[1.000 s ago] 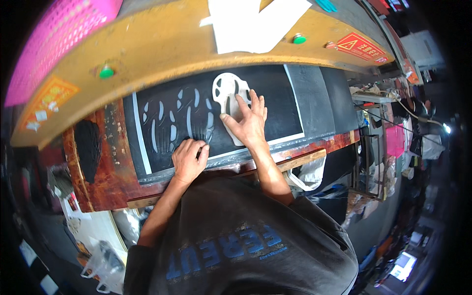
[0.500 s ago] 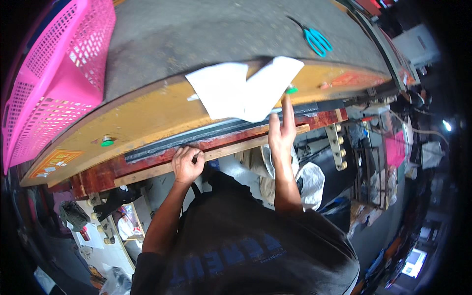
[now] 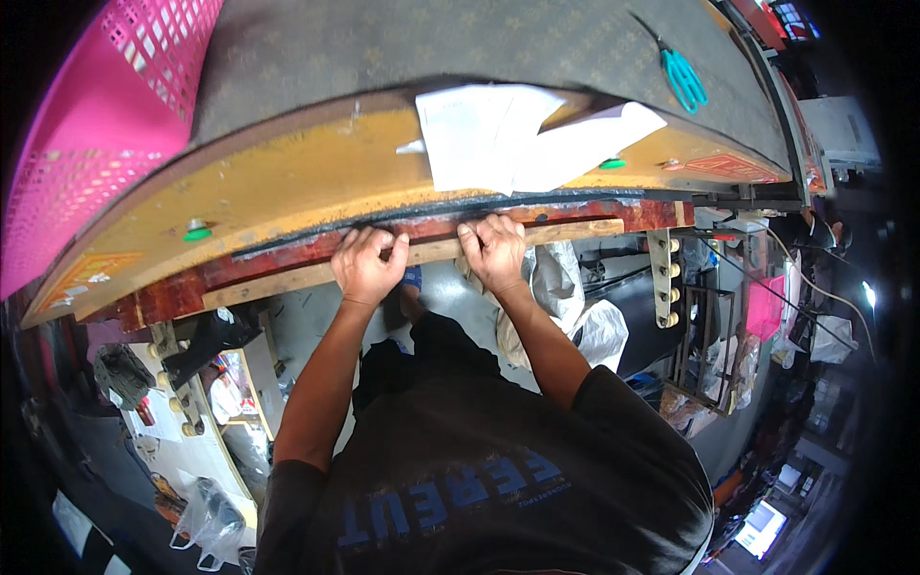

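Observation:
My left hand (image 3: 369, 264) curls over a long wooden bar with a red-painted face (image 3: 565, 213) and a bare wooden strip (image 3: 278, 285) along its near side. To its right, my right hand (image 3: 496, 254) is closed over the same bar. The fingertips of both hands are hidden behind the bar's far side. Just beyond, a dark slot (image 3: 412, 211) runs along the foot of a yellow panel (image 3: 297, 172). White sheets (image 3: 484, 139) hang over the panel's top edge, in front of my right hand and apart from it.
A pink perforated basket (image 3: 115, 182) stands at the left on the grey tabletop (image 3: 412, 43). Teal-handled scissors (image 3: 682, 79) lie at the right of that top. Green knobs (image 3: 196, 231) sit on the panel. Whitish sacks (image 3: 556, 287) and a roller strip (image 3: 663, 278) are below right.
My right hand, earlier open and raised near the white sheets, has come down to the left and closed over the bar. My left hand stays on the bar. The view has shifted.

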`<action>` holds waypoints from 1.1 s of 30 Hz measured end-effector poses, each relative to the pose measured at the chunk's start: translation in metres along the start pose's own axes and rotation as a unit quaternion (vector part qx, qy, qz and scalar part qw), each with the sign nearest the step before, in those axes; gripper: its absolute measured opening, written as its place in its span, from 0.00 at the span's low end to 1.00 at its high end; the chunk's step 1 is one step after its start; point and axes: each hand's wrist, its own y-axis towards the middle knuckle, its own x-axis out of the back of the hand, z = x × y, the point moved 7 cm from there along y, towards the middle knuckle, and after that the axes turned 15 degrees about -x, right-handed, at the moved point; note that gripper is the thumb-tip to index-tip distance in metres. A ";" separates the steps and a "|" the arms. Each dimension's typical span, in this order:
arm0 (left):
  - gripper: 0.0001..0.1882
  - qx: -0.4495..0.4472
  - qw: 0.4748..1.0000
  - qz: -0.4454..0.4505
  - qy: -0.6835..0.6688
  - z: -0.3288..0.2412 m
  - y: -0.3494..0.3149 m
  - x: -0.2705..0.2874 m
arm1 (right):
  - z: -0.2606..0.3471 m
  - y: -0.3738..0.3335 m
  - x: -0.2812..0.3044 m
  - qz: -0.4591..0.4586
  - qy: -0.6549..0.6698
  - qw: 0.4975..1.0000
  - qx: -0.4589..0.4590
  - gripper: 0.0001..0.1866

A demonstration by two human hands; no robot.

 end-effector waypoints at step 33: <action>0.15 -0.101 0.982 0.110 -0.114 -0.194 -0.177 0.039 | -0.053 -0.129 0.141 0.227 0.555 0.723 -0.342 0.40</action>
